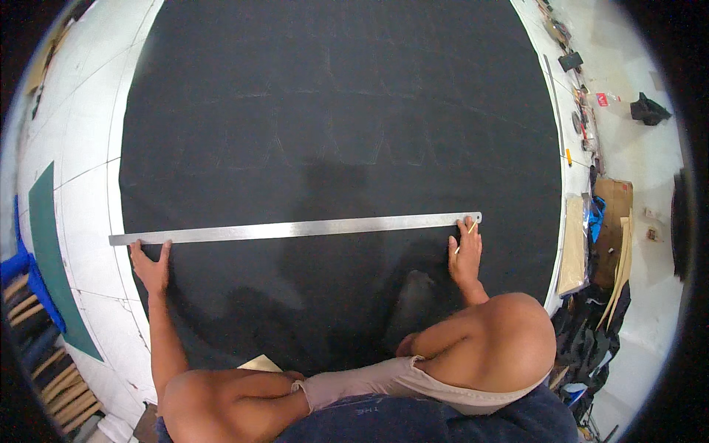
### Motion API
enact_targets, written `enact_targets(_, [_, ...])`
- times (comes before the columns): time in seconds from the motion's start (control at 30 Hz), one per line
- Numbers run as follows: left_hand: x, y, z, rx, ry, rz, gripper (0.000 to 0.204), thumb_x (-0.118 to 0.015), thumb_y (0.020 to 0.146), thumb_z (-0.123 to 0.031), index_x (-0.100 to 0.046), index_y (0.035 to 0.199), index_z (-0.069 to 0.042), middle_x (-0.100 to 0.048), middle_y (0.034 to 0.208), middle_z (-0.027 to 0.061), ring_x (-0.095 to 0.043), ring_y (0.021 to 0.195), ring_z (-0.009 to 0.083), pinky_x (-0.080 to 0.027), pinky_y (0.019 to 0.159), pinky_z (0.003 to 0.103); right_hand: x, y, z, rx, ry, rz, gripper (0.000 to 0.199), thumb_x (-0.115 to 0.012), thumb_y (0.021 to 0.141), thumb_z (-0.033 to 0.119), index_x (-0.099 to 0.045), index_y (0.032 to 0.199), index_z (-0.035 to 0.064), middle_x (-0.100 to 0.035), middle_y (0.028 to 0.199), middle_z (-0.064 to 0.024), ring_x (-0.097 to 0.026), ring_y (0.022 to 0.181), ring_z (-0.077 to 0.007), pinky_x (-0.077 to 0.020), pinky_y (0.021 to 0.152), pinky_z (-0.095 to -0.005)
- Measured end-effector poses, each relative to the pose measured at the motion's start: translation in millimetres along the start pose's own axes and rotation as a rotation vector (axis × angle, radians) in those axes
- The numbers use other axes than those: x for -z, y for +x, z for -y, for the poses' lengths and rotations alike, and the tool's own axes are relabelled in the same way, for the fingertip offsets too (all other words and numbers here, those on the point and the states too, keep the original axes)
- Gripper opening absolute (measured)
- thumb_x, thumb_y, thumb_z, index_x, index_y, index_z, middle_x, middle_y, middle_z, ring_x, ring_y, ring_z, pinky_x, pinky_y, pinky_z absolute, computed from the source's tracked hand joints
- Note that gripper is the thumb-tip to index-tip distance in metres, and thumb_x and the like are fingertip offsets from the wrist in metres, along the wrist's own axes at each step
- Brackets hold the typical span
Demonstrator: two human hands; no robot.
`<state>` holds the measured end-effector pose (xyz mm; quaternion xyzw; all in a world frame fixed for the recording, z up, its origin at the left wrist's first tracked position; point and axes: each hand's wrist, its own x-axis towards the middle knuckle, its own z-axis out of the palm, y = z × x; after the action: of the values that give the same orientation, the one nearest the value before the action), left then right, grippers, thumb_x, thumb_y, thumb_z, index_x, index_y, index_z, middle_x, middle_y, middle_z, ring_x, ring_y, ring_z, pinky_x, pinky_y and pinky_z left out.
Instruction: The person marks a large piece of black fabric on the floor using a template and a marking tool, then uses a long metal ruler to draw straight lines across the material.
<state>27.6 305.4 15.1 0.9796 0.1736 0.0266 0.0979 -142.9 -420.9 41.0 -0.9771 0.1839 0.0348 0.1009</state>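
A long steel ruler (295,229) lies across a large sheet of black fabric (340,111) spread on a white table (85,155). My left hand (151,267) presses flat on the ruler's left end, fingers spread. At the ruler's right end, my right hand (465,255) holds a small pale marking stick (468,230) between its fingers. Faint chalk lines show on the fabric farther away. My bent knees fill the bottom of the picture.
A green cutting mat (55,258) lies on the table's left side. Blue cloth (29,277) and wooden slats hang at the far left. Cardboard pieces (613,221), tools and dark scraps lie on the floor to the right.
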Motion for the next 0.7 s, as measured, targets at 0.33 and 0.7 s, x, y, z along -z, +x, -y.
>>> enact_targets(0.33, [11, -6, -11, -0.017, 0.011, -0.04, 0.091, -0.082, 0.082, -0.05, -0.047, 0.14, 0.011, -0.046, 0.148, 0.0293, -0.043, 0.14, 0.0425, -0.034, 0.117, 0.048, 10, 7, -3, 0.039, 0.004, -0.037, 0.05, -0.067, 0.093, 0.016, -0.054, 0.141, 0.0064, -0.045, 0.155, -0.0193, -0.042, 0.14, -0.0428, -0.0323, 0.115, -0.0532])
enact_targets(0.7, [9, -3, -6, 0.103, -0.039, 0.06, 0.111, -0.079, 0.075, -0.068, -0.038, 0.151, 0.001, -0.032, 0.161, 0.0242, -0.027, 0.151, 0.0424, -0.021, 0.121, 0.06, -14, -23, -15, 0.101, -0.067, -0.06, 0.048, -0.059, 0.099, 0.013, -0.05, 0.145, 0.0041, -0.043, 0.156, -0.021, -0.037, 0.146, -0.0405, -0.0271, 0.119, -0.0534])
